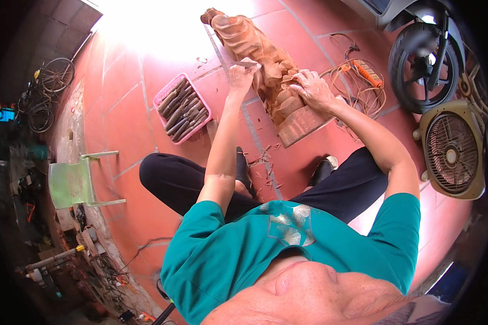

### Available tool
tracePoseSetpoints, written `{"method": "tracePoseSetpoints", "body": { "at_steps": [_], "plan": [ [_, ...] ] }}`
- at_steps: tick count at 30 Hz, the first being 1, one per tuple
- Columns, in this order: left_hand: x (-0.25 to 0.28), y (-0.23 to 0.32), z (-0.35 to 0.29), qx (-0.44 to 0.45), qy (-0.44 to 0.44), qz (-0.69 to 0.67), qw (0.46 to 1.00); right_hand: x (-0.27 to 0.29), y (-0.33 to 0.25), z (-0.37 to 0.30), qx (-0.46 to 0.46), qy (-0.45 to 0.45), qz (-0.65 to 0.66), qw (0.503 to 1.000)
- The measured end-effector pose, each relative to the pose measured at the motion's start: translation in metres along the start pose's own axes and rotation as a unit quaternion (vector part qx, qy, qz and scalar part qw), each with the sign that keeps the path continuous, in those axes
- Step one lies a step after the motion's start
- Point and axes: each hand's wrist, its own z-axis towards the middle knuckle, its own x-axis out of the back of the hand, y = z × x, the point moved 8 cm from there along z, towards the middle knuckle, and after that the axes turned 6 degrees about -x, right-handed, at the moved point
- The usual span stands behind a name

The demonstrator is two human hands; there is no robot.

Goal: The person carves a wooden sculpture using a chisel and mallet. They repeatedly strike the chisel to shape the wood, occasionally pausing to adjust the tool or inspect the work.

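A reddish-brown wooden carving [271, 70] with deep folds and a squared base lies slanted on the tiles before me. My left hand [243, 76] is closed at its left side, fingers pinched around something small and greyish that I cannot make out. Across the lower part of the carving, near the base, my right hand [313, 90] holds on with its fingers curled over the wood. To the left of my left forearm, a pink plastic basket [158, 102] contains several dark chisel-like tools [182, 110]. Curled wood shavings [264, 157] are scattered between my feet.
An orange power strip [367, 73] with tangled cords lies right of the carving. Beyond it stand a motorbike wheel [424, 67] and a box fan [452, 156]. A small green chair [70, 184] is at the left, with bicycles [57, 76] farther off.
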Motion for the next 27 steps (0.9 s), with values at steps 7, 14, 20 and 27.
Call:
{"method": "tracePoseSetpoints", "body": {
  "at_steps": [7,14,20,27],
  "plan": [
    [0.019,-0.017,0.003,0.016,0.037,-0.131,0.991,0.005,-0.012,0.004,-0.002,0.001,-0.014,1.0],
    [0.008,-0.017,-0.026,0.039,0.055,-0.083,0.994,0.0,-0.01,0.004,0.007,-0.003,-0.041,0.999],
    [0.019,-0.026,-0.029,0.084,0.025,-0.197,0.977,0.002,-0.015,0.002,0.02,-0.018,-0.07,0.997],
    [0.006,-0.018,-0.006,0.021,0.081,-0.14,0.987,-0.006,-0.013,0.009,0.017,-0.012,-0.053,0.998]
  ]
}}
